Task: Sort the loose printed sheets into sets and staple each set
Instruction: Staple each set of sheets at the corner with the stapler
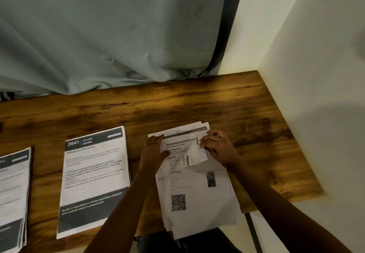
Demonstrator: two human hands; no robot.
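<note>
While your left hand (156, 151) presses flat on the loose pile (199, 209) at the table's (256, 130) right end, your right hand (218, 148) pinches the top sheet (192, 155) by its curled corner — thin, floppy paper; lift there, gently.

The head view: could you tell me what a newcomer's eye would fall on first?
Right of centre on the table, the right hand pinches a curled sheet on an untidy pile while the left hand rests on that pile. Left of it lies a neat stack headed 2641 KITCHEN.
</note>
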